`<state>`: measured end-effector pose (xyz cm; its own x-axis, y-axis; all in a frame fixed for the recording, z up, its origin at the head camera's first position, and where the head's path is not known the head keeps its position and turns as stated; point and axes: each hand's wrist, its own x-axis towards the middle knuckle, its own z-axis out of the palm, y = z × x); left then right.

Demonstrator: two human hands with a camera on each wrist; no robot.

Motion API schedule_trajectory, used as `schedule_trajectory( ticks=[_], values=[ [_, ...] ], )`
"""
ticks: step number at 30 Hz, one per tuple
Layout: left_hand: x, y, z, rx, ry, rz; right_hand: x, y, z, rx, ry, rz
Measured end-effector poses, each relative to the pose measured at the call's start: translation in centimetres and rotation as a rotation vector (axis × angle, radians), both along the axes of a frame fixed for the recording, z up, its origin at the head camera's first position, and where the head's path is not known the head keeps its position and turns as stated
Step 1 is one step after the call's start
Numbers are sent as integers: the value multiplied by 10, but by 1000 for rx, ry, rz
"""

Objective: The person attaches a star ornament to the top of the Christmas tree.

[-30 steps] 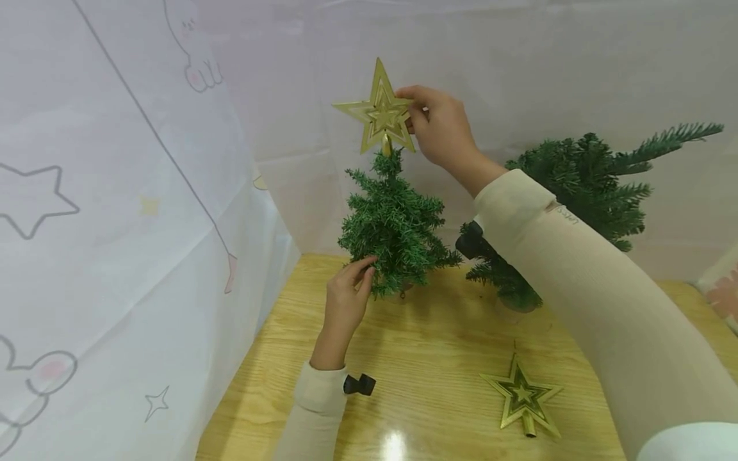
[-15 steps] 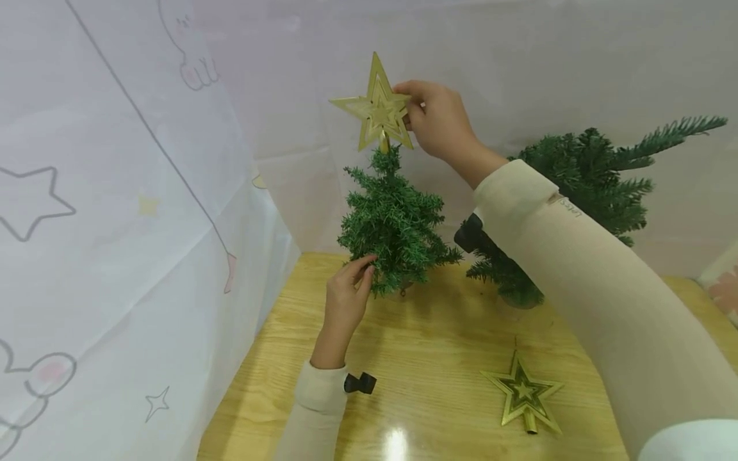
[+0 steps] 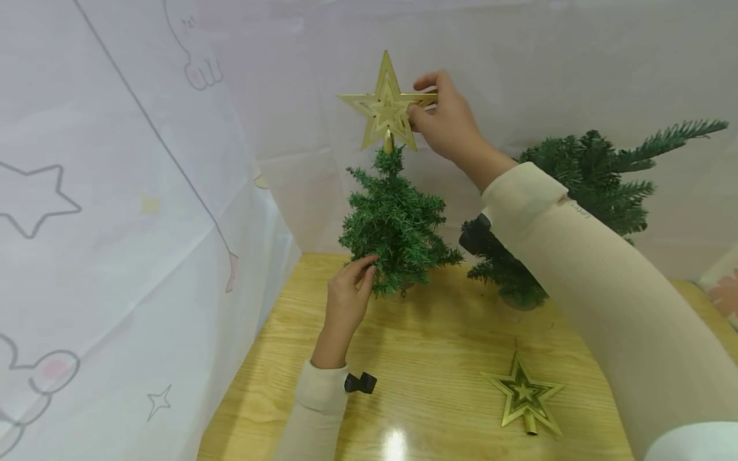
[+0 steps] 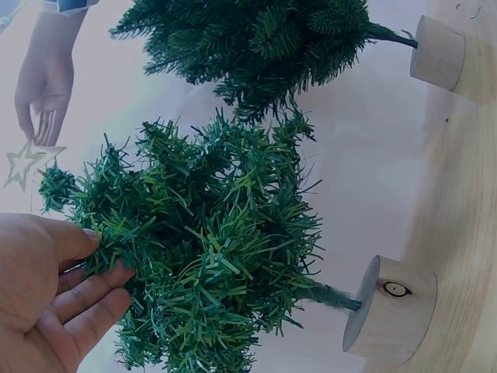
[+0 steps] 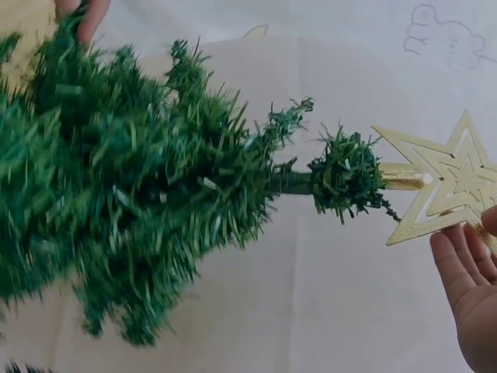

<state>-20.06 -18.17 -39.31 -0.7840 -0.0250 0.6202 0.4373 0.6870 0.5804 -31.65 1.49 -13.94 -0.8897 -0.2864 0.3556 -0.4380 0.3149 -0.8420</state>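
A small artificial Christmas tree (image 3: 398, 224) stands at the back of the table, its round wooden base (image 4: 392, 311) visible in the left wrist view. On its tip sits a gold star tree topper (image 3: 387, 105), upright, its tube (image 5: 404, 176) over the top sprig. My right hand (image 3: 452, 125) pinches the star's right point, thumb in front and fingers behind. Low on the tree's left side, my left hand (image 3: 346, 294) pinches a branch tip between thumb and fingers, as the left wrist view (image 4: 46, 287) also shows.
A second, darker Christmas tree (image 3: 588, 173) stands to the right, partly behind my right sleeve (image 3: 576, 269). Another gold star topper (image 3: 523, 392) lies on the wooden table (image 3: 426, 358) at front right. White printed cloth (image 3: 144, 269) hangs at the left and back.
My right hand has shifted outward along the star's right point, with its index finger lifted. The star has turned to face more forward. My left hand keeps its place.
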Motion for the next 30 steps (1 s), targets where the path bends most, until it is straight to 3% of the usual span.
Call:
schedule_trajectory(
  ticks=[4,7,30],
  values=[
    [0,0,1,-5,-8,5,-3,3,-3,-200,-76,48],
    [0,0,1,-7,-12,6,-5,4,-4,-239,-104,74],
    [0,4,0,-3,5,-14,-5,6,-4,13,-8,59]
  ],
)
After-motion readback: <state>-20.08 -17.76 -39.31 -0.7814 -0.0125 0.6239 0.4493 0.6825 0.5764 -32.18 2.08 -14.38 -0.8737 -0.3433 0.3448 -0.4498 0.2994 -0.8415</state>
